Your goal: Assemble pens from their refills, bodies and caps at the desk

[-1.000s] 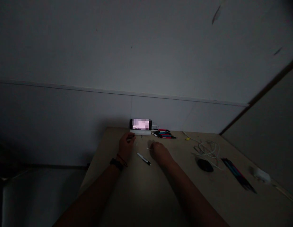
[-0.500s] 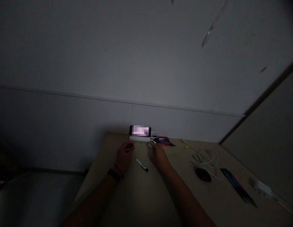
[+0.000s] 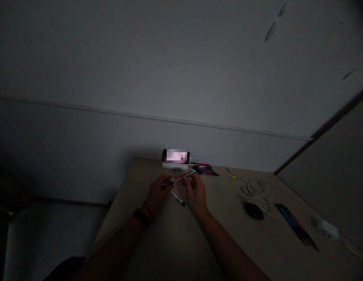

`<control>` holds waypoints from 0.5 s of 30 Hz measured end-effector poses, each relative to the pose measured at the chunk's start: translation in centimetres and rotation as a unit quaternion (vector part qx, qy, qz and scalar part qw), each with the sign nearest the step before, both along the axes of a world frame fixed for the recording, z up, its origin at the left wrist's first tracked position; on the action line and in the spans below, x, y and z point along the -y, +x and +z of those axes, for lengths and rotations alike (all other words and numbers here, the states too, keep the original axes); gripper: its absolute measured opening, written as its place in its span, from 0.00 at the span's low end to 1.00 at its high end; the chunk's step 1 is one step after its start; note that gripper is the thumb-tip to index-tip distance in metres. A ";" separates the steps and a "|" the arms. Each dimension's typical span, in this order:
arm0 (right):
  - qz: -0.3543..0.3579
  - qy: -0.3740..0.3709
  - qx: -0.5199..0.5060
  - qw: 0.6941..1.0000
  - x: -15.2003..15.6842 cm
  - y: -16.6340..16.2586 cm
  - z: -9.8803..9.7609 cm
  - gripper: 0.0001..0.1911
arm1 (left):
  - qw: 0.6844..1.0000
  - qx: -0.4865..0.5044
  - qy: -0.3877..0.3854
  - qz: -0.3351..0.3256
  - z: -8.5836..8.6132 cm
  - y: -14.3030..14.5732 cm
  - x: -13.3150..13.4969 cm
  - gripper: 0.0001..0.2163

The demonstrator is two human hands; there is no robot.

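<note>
My right hand (image 3: 196,192) pinches a thin pale stick (image 3: 184,176) that looks like a pen refill. It slants across between my hands, its lower end toward the left. The fingers of my left hand (image 3: 158,192) are closed on a small dark piece (image 3: 170,182), too dim to name for certain. Below and between the hands, a white and black pen (image 3: 179,199) lies on the table, its upper end close to my left fingertips. Just behind my right hand is a row of red, blue and black pens (image 3: 205,170).
A phone (image 3: 176,156) leans over a white block (image 3: 171,166) by the wall. To the right lie a coiled white cable (image 3: 259,192), a black mouse (image 3: 253,211), another bundle of pens (image 3: 295,226) and a white power strip (image 3: 328,229). The table (image 3: 169,242) meets the wall behind.
My right hand has brought the thin stick up and left, nearer my left hand, and the stick now shows at greater length. My left hand has shifted slightly right. The camera view has tilted slightly.
</note>
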State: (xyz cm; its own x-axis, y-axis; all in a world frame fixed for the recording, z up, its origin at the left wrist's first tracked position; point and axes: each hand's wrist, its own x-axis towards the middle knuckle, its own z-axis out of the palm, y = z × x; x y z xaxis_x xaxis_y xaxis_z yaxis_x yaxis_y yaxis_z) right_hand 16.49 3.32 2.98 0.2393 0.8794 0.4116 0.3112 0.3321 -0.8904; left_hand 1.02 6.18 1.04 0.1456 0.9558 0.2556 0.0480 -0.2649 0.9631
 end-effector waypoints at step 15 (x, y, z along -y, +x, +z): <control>0.007 -0.004 0.021 1.000 0.5 -0.2 0.3 0.11 | 1.000 0.009 0.020 -0.017 0.5 0.1 0.3 0.13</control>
State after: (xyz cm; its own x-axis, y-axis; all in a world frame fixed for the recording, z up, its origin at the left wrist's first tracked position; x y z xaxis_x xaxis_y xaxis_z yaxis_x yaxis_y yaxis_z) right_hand 16.33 2.80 3.32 0.2089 0.8861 0.4138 0.3429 0.3299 -0.8795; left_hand 1.15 5.90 1.50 0.1723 0.9397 0.2955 0.0222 -0.3036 0.9525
